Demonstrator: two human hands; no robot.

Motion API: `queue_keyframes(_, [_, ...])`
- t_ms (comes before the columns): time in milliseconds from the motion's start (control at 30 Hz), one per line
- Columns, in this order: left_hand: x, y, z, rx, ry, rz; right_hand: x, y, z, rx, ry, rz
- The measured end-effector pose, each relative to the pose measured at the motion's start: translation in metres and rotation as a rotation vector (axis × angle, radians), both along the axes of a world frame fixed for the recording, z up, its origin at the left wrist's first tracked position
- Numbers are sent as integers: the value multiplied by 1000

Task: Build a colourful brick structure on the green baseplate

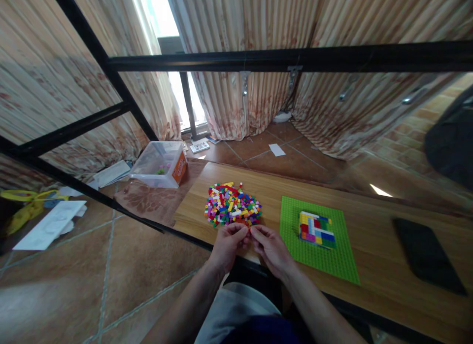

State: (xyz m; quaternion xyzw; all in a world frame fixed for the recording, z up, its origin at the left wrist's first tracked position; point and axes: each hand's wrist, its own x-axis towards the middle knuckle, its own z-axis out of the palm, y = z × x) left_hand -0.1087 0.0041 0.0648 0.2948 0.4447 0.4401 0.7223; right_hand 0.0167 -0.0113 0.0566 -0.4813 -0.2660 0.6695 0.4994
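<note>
A small red piece (249, 230) is located between my fingertips, above the near edge of the table (266, 182) and just on my side of the loose brick pile; it is mostly covered by the fingers, so I cannot tell its exact shape or whether it is one brick or several joined; my left hand (229, 244) grips it from the left, thumb and forefinger pinched together; my right hand (271, 248) grips it from the right in a matching pinch, the remaining fingers curled under; the two sets of fingertips nearly meet.

Directly beyond the hands lies the brick pile (232, 204), multicoloured and unsorted; to the right of the hands, a green baseplate (291, 253) lies flat on the wood; a block assembly (316, 229) of red, white, yellow, blue and other bricks sits on its middle area; further right, a dark flat object (428, 253) rests on the table.

Beyond the table's left end, a clear plastic box (150, 159) with an orange label stands on a patterned rug (146, 201), a few green and pink items inside; a black metal frame (236, 63) crosses the upper view; pleated curtains (221, 23) hang behind it.
</note>
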Motion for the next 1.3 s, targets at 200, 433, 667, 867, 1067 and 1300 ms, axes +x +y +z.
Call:
queue_keyframes(200, [-9, 11, -18, 206, 291, 108, 15, 20, -6, 99, -298, -142])
queue_keyframes(433, [-25, 49, -22, 673, 933, 112, -3, 78, -8, 338, -850, -104])
queue_keyframes(667, [-21, 65, -14, 851, 1251, 5, -23, 103, -8, 394, -1051, 9])
queue_keyframes(867, [-21, 62, -16, 844, 1251, -10, -18, 102, -8, 472, -1097, 99])
queue_keyframes(1067, [-24, 59, -18, 840, 1194, 13, -18, 100, -10, 576, -1022, 108])
queue_keyframes(1300, [-34, 67, -15, 776, 1217, 76, -9, 90, -9, 659, -895, -14])
